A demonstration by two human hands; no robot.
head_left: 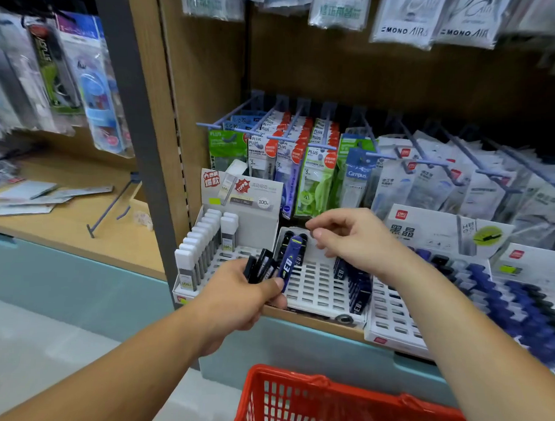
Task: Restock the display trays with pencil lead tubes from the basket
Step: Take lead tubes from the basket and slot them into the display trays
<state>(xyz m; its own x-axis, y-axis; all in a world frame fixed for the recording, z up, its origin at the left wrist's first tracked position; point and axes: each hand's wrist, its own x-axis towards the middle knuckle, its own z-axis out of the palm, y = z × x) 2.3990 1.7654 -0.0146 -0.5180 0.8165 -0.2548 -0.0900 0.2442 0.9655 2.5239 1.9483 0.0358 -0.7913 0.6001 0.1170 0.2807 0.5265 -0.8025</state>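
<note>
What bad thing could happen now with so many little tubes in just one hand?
1. The left hand grips a bunch of tubes fanned out all at once. One could slip out and fall, maybe missing the red basket below.
2. The right hand hovers low over the white tray, near a row of blue tubes standing in it. A bump might tip them over.
</note>
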